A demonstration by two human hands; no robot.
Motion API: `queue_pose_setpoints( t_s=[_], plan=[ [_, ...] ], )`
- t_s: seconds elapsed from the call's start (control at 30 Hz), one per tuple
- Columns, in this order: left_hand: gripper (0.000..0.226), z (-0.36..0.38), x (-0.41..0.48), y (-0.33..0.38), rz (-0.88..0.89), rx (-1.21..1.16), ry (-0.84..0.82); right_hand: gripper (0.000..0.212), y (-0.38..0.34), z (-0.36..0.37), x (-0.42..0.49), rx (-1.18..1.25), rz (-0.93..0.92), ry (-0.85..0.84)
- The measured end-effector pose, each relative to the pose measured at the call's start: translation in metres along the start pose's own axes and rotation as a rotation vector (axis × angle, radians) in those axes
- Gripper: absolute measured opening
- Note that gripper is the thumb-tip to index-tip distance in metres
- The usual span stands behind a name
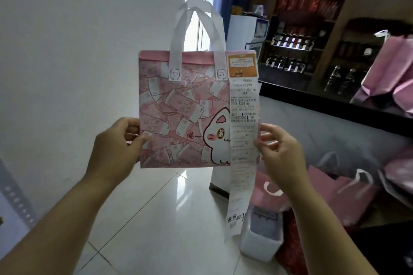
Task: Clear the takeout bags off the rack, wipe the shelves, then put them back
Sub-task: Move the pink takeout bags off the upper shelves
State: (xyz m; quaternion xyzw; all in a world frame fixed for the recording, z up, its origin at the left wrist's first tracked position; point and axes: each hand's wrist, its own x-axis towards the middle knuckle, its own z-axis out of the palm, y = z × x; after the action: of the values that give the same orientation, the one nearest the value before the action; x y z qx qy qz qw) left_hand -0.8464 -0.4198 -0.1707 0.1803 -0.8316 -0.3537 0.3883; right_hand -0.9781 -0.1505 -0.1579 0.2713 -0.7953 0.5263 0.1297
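A pink takeout bag with a cartoon cat print and white handles is held up in front of me, above the tiled floor. A long white receipt hangs from an orange card at its top right corner. My left hand grips the bag's lower left edge, thumb on the front. My right hand holds the bag's right edge behind the receipt, its fingers curled around it. The rack itself is not clearly in view.
More pink bags lie on the floor at the right and one stands on a dark counter. A white bin sits on the floor below the receipt. Dark wooden shelves with bottles fill the back right. A white wall is at the left.
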Motion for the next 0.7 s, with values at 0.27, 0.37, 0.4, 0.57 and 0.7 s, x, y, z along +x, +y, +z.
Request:
queue_pose_setpoints(
  t_s=[0.27,0.37,0.4,0.57,0.7],
  plan=[
    [0.02,0.118,0.113,0.007,0.098,-0.007,-0.063,0.025,0.076,-0.019,0.115,-0.075,0.019,0.066],
    [0.021,0.165,0.167,0.005,0.142,-0.028,-0.078,0.026,0.103,-0.019,0.166,-0.104,0.028,0.1],
    [0.022,0.18,0.186,0.004,0.154,-0.036,-0.089,0.026,0.111,-0.018,0.183,-0.117,0.028,0.111],
    [0.025,0.257,0.282,0.004,0.213,-0.049,-0.142,0.025,0.151,-0.015,0.271,-0.225,0.061,0.198],
    [0.028,0.316,0.348,0.012,0.26,-0.05,-0.162,0.024,0.184,-0.018,0.334,-0.296,0.096,0.267]
  ],
)
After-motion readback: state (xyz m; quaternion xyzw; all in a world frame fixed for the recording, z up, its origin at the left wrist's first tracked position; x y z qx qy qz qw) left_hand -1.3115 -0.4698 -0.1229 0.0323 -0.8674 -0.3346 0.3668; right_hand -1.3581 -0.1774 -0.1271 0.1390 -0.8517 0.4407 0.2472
